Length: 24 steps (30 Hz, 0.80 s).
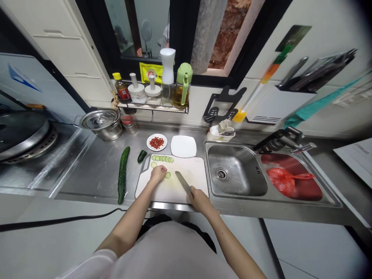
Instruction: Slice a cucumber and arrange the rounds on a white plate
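Note:
My right hand (200, 199) grips the handle of a kitchen knife (183, 181), whose blade points up and left over the white cutting board (188, 166). Curled fingers close my left hand (158, 174) on the left half of the board; whether anything is inside them is hidden. Right beside its fingertips is a cucumber slice (167, 175). Several more slices (163, 159) overlap in a row along the board's top edge, with a single slice (154, 164) below them. A cucumber end piece (142, 156) and a whole cucumber (122, 174) lie on the counter to the left.
Behind the board stand a plate of chopped red pieces (157, 142) and a white square plate (183, 146). A steel sink (238, 170) adjoins on the right, with a red bag (281, 181) in its second basin. A lidded pot (104, 124) stands back left, below a condiment shelf (157, 107).

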Available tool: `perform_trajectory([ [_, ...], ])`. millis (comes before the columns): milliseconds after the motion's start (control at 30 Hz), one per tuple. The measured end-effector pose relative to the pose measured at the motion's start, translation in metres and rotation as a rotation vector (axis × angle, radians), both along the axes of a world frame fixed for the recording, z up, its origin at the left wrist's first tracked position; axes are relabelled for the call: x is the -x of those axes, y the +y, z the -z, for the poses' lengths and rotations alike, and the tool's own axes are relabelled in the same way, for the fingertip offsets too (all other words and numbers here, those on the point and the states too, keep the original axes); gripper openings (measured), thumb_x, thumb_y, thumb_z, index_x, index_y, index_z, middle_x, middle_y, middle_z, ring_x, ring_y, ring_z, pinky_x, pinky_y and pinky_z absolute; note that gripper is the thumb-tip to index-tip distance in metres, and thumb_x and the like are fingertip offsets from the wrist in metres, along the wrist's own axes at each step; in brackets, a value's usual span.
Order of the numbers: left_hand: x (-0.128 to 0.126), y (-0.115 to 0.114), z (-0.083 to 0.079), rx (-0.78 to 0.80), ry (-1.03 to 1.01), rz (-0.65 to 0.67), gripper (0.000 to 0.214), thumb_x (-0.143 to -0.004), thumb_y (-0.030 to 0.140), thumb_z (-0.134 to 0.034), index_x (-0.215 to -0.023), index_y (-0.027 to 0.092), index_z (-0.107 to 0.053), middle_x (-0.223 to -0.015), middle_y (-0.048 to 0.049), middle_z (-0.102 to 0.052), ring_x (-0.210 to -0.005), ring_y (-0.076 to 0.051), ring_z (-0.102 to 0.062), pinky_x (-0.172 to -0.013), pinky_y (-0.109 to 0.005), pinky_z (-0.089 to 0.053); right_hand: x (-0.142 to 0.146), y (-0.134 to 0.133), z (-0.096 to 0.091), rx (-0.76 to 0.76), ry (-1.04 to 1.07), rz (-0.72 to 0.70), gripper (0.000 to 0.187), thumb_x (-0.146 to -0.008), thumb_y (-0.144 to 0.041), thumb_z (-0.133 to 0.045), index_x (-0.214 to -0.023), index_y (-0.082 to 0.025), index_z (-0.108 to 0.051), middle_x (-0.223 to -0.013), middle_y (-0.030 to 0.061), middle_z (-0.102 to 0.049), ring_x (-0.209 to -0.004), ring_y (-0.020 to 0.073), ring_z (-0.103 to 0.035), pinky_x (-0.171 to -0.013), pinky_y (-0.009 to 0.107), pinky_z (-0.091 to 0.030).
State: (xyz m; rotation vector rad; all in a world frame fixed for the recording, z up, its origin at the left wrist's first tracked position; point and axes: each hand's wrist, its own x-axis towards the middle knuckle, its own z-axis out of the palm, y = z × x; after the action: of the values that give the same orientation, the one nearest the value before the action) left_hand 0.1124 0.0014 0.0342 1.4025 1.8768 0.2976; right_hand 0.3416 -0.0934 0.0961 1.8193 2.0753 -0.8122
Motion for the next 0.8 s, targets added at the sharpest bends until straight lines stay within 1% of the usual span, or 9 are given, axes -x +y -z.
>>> perform_trajectory([
  [133,-0.001,-0.004,0.002,-0.013,0.026,-0.039,0.016,-0.074,0.016,-0.064,-0.089,0.021,-0.067,-0.089,-0.0012,-0.073,-0.085,-0.015,-0.066,-0.072,-0.022,-0.045,0.013,0.0,-0.001,-0.005,-0.01,-0.056,0.023,-0.091,-0.016,-0.035,-0.108,-0.018,-0.051,-0.093,0.0103,-0.067,-0.084,0.0196,-0.064,-0.063,0.026,-0.033],
  [333,0.002,-0.008,0.008,-0.074,0.089,-0.011,0.018,-0.076,0.017,-0.061,-0.092,0.023,-0.066,-0.086,0.0005,-0.071,-0.085,-0.016,-0.064,-0.07,-0.024,-0.043,0.027,0.003,-0.002,0.011,-0.046,-0.124,0.028,-0.09,-0.012,-0.034,-0.111,-0.017,-0.051,-0.093,0.0118,-0.067,-0.087,0.0224,-0.064,-0.066,0.028,-0.037],
  [500,0.003,-0.007,0.009,-0.048,0.107,0.005,0.016,-0.077,0.02,-0.062,-0.092,0.024,-0.065,-0.09,-0.0004,-0.071,-0.087,-0.016,-0.063,-0.071,-0.025,-0.042,0.03,0.005,-0.001,-0.001,-0.06,-0.143,0.03,-0.089,-0.01,-0.034,-0.113,-0.016,-0.051,-0.095,0.0132,-0.068,-0.09,0.0227,-0.064,-0.07,0.029,-0.039],
  [700,0.003,-0.006,0.006,-0.015,0.097,-0.031,0.011,-0.078,0.024,-0.062,-0.09,0.025,-0.064,-0.092,0.0002,-0.071,-0.088,-0.016,-0.064,-0.071,-0.025,-0.041,0.03,0.005,0.004,-0.012,-0.066,-0.161,0.029,-0.089,-0.009,-0.036,-0.112,-0.016,-0.051,-0.096,0.0127,-0.068,-0.092,0.0217,-0.065,-0.071,0.028,-0.04],
  [800,0.002,-0.005,0.006,-0.011,0.111,-0.033,0.012,-0.078,0.024,-0.063,-0.09,0.025,-0.064,-0.094,-0.0001,-0.071,-0.09,-0.017,-0.064,-0.072,-0.025,-0.041,0.03,0.004,0.006,-0.018,-0.072,-0.165,0.029,-0.089,-0.008,-0.036,-0.112,-0.017,-0.051,-0.097,0.0123,-0.068,-0.093,0.0213,-0.065,-0.071,0.027,-0.04],
])
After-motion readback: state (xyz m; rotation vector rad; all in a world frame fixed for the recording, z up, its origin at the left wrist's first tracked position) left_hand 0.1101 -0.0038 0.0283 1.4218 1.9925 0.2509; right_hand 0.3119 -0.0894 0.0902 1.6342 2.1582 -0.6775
